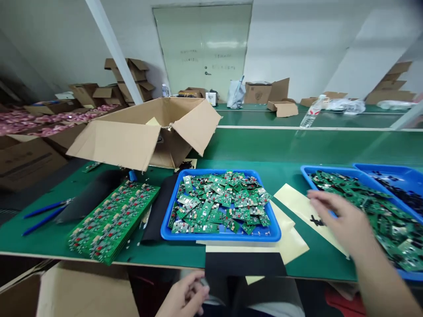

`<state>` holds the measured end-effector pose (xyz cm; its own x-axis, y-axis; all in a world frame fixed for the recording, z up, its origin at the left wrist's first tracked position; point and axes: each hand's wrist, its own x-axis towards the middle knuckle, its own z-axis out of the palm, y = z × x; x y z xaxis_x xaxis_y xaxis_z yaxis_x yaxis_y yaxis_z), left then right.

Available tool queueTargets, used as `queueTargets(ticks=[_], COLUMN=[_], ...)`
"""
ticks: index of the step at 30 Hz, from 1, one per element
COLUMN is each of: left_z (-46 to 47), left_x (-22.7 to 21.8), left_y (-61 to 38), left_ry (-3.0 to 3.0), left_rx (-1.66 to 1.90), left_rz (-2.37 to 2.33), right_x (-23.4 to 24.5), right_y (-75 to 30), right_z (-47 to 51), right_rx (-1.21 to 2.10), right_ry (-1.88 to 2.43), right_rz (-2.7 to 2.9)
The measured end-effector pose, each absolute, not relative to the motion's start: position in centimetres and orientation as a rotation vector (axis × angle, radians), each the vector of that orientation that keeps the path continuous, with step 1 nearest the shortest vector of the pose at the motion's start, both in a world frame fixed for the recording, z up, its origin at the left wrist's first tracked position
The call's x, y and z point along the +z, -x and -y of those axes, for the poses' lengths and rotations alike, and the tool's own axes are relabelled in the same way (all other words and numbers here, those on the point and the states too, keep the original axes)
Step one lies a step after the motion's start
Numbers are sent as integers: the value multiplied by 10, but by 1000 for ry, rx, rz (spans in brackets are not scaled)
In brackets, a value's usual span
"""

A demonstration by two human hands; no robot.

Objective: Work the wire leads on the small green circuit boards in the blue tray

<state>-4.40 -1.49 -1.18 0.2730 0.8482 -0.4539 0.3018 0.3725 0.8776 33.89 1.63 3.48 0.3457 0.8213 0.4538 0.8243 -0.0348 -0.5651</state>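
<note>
My right hand reaches over the green bench toward the left rim of a blue tray heaped with small green circuit boards; its fingers are stretched out and blurred, holding nothing. My left hand sits low below the bench edge, fingers curled at the edge of a black sheet that hangs over the front. Straight ahead stands another blue tray full of small green boards.
A stack of larger green panels lies at the left, with blue-handled pliers beside it. An open cardboard box stands behind. Yellow paper sheets lie between the trays. A third blue tray sits far right. A plastic bottle stands further back.
</note>
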Motion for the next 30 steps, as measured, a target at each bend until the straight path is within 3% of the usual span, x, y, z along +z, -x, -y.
queueTargets(ticks=[4, 7, 21, 30], left_z=[13, 4, 12, 13], left_x=[-7, 0, -2, -5], left_y=[21, 11, 3, -2], left_ry=[-1027, -924, -971, -643], left_rx=[627, 648, 696, 570], left_rz=[-1280, -1245, -1199, -1002], right_x=[13, -4, -14, -13], right_y=[-217, -173, -139, -144], right_z=[4, 13, 5, 16], right_rx=[276, 369, 166, 381], right_ry=[1240, 1101, 1192, 1148], right_rz=[1890, 1926, 1982, 1955])
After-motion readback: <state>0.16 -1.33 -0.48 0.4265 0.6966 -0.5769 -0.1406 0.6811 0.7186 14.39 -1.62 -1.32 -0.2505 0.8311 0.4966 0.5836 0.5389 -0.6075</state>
